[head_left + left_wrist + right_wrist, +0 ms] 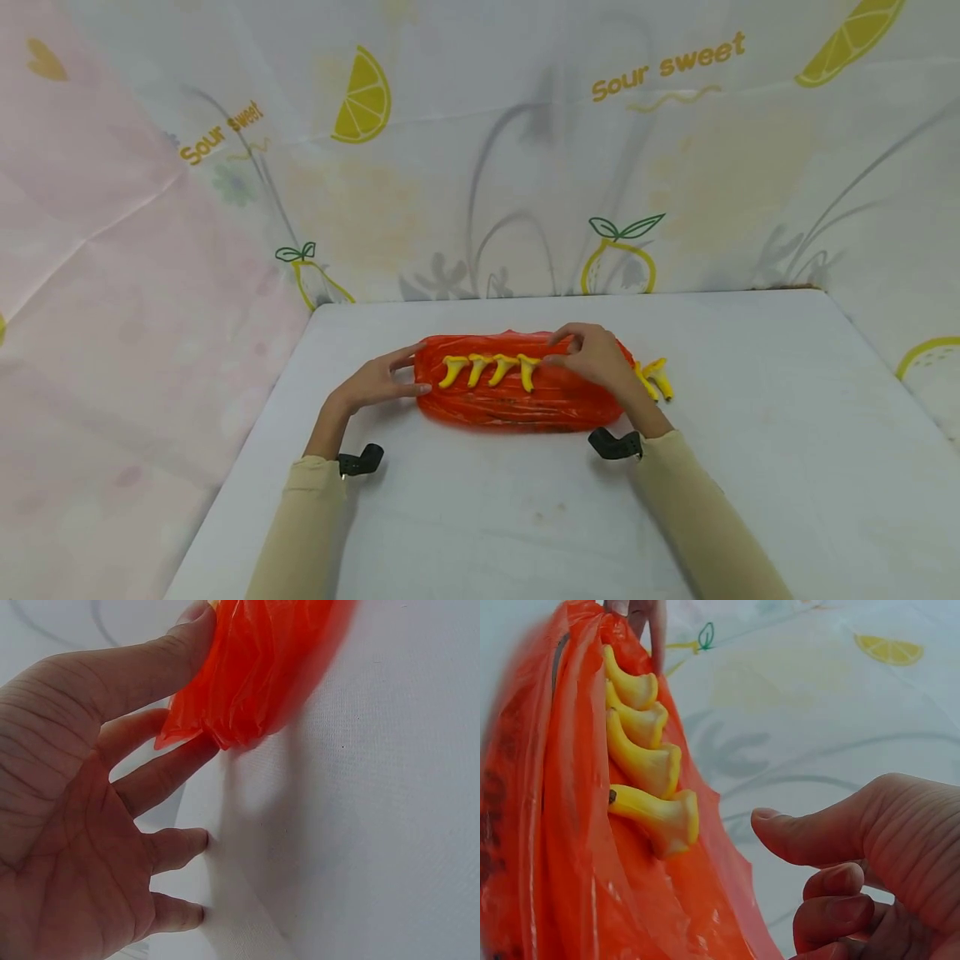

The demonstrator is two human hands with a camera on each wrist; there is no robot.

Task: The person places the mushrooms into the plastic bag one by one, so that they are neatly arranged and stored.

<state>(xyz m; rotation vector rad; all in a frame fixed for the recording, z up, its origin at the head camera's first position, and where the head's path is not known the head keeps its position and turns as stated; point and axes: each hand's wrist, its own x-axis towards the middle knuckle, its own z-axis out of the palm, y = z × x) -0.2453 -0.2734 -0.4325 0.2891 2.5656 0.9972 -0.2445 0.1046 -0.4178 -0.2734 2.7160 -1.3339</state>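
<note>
Yellow, trumpet-shaped, mushroom-like pieces: in the head view, four lie in a row on a long, crumpled, shiny red plastic bag on a white-covered table, with more yellow at its right end. Their flared ends point away from the person. The left hand holds the bag's left end; the right hand is over its right half, fingers bent, near the row's last piece.

In the left wrist view, the left thumb lies on one side of the bag and the first two fingers on the other, a light clamp; the other two fingers stand free. The film looks thin, slippery and easily dragged, so a steady hold on the end should suit it.

In the right wrist view, the right thumb is straight and apart from loosely bent fingers, with nothing seen between them, and clear of the pieces. These look light, smooth and probably fairly firm; the narrow stem seems the best place to pinch, sparing the thin-looking flared rim.
</note>
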